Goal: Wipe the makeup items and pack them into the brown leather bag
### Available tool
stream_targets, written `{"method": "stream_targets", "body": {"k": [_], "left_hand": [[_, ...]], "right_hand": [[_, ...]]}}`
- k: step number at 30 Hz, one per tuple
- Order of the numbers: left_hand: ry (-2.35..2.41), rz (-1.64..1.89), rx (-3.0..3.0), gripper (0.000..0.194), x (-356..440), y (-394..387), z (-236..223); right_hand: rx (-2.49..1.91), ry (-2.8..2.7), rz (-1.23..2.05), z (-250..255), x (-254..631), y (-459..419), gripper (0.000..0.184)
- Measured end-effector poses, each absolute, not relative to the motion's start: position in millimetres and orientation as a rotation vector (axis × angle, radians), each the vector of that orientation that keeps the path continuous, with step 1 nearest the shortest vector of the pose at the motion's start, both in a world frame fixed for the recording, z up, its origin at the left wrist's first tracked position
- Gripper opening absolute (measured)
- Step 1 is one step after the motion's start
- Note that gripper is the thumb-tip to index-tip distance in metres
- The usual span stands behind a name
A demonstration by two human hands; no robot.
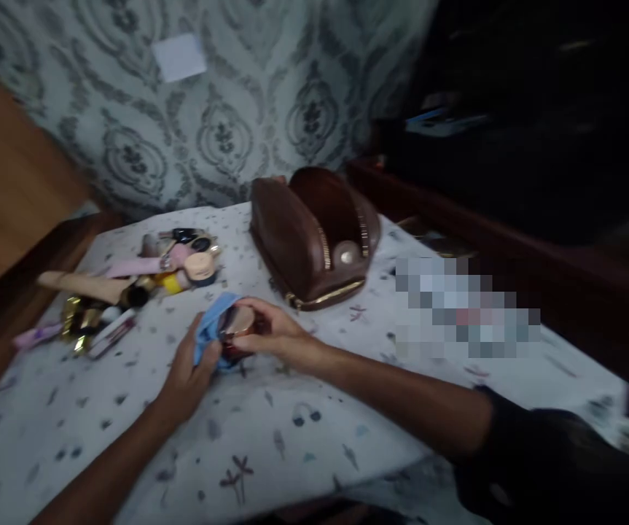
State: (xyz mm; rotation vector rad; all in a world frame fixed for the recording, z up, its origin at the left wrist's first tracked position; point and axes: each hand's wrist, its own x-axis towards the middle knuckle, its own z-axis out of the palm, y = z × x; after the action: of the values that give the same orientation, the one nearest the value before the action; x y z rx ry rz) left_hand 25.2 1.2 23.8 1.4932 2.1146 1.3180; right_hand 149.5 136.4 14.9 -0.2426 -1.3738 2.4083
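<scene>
The brown bag (286, 240) stands on the patterned tablecloth (314, 467), its mouth unzipped and gaping, with gold teeth along both edges and a pale round disc at the front of the opening. In front of the bag and to its left, the person holds a dark red jar (242, 321) with a shiny cap, clear of the bag. The right hand (281, 335) grips the jar from the side nearer the bag, thumb and fingers closed about it. The left hand (191, 372) is closed on a blue cloth (209, 332), which is pressed to the jar's other side.

Well to the left of the bag lies a loose heap of cosmetics: a pink tube (136, 267), a beige tube (81, 285), a yellow item (172, 283), a pot (199, 268) with a beige lid, and gold pieces (89, 321). Right of the bag, a patch (467, 313) is pixelated beyond reading. Behind the bag hangs a patterned curtain (270, 87), with a white paper (181, 57) on it.
</scene>
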Motion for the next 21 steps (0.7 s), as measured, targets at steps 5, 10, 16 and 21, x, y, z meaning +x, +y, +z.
{"method": "stream_targets", "body": {"k": [5, 10, 16, 21], "left_hand": [[1.971, 1.364, 1.576, 0.044, 19, 2, 25], [1.848, 1.334, 1.674, 0.053, 19, 1, 34], [1.884, 1.342, 1.63, 0.059, 19, 1, 31], [1.782, 1.419, 1.608, 0.062, 13, 2, 27]], "right_hand": [[-0.298, -1.305, 2.43, 19, 150, 135, 0.047], [-0.367, -1.319, 2.432, 18, 150, 131, 0.046], [-0.374, -1.555, 2.336, 20, 154, 129, 0.047], [-0.361, -1.521, 2.378, 22, 152, 132, 0.041]]}}
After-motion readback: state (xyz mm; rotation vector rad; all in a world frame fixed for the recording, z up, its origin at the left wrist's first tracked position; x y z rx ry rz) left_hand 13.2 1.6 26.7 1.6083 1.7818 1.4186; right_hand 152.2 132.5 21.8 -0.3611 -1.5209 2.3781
